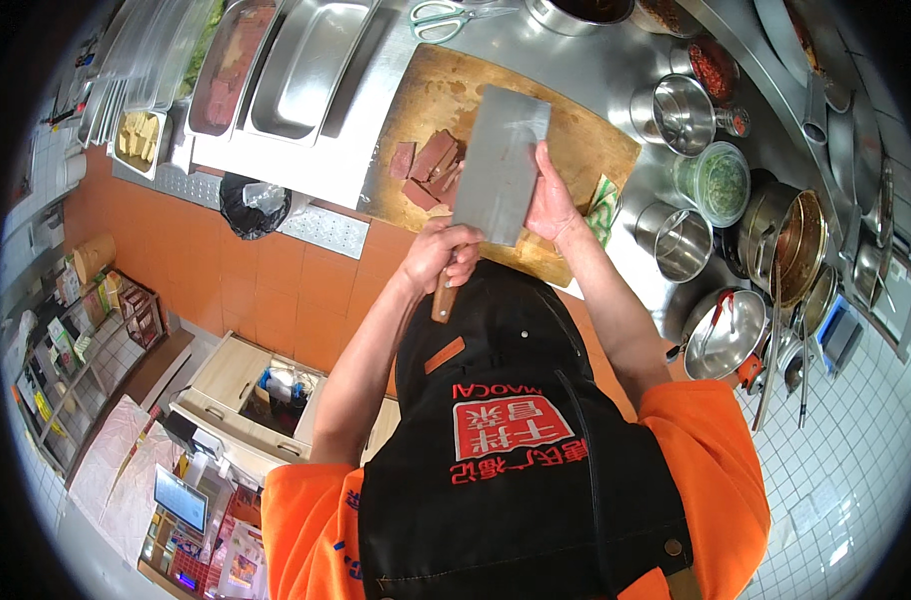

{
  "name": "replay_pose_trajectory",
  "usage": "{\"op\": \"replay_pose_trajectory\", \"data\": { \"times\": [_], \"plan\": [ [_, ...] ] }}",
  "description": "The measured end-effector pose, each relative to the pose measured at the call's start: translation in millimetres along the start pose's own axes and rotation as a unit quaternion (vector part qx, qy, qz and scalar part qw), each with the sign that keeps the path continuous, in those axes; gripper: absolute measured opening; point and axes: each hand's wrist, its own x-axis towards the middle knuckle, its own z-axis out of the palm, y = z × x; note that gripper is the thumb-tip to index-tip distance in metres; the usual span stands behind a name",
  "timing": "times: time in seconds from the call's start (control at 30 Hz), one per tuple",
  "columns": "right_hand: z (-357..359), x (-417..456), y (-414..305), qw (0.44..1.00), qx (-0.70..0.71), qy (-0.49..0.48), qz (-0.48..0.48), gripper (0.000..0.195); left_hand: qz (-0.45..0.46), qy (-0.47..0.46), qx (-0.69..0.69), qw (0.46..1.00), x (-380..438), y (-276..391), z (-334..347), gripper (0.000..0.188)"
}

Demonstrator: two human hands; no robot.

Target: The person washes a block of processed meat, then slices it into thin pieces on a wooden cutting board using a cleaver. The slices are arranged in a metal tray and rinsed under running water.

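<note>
My left hand [444,255] grips the wooden handle [443,300] of a Chinese cleaver, whose broad steel blade [500,165] slants up and right over a worn wooden cutting board [590,142]. Beside the blade is my right hand [554,196], its thumb against the right edge. The blade hides its other fingers, so what they hold cannot be seen. Reddish-brown cut slabs [431,159], like blood curd, lie left of the blade, some partly covered by it. A green-and-white striped cloth [602,210] rests at the board's right edge.
Left stand an empty steel pan [303,75], a pan of reddish slabs [230,75] and a small pan of yellowish pieces [139,139]. Green-handled scissors [444,21] lie behind the board. Along the right are steel pots [673,241], a tub of chopped greens [714,184] and a steel bowl [725,334].
</note>
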Motion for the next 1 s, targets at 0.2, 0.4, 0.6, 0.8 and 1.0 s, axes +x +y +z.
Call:
{"op": "replay_pose_trajectory", "data": {
  "times": [0.2, 0.4, 0.6, 0.8, 1.0],
  "plan": [
    [-18.8, -4.8, 8.2, 0.995, 0.065, -0.069, 0.038, 0.078, -0.054, -0.002, -0.044, 0.998, 21.7, -19.8, 4.0, 0.03],
    [-37.7, -2.6, 5.7, 0.998, -0.01, 0.028, 0.062, 0.047, -0.046, 0.027, -0.003, 0.999, 23.8, -13.4, -1.2, 0.028],
    [-45.0, -9.6, -0.2, 0.996, -0.046, 0.082, -0.004, 0.036, -0.031, 0.051, 0.013, 0.998, 30.1, -5.3, 8.8, 0.024],
    [-75.5, -36.3, -28.7, 0.995, -0.061, 0.074, 0.02, 0.044, -0.009, 0.079, -0.023, 0.997, 39.0, -1.5, -8.4, 0.022],
    [-98.0, -71.0, -61.6, 0.956, -0.227, 0.165, -0.083, 0.034, 0.016, 0.094, 0.081, 0.992, 75.4, -13.1, 1.8, 0.02]
  ]
}}
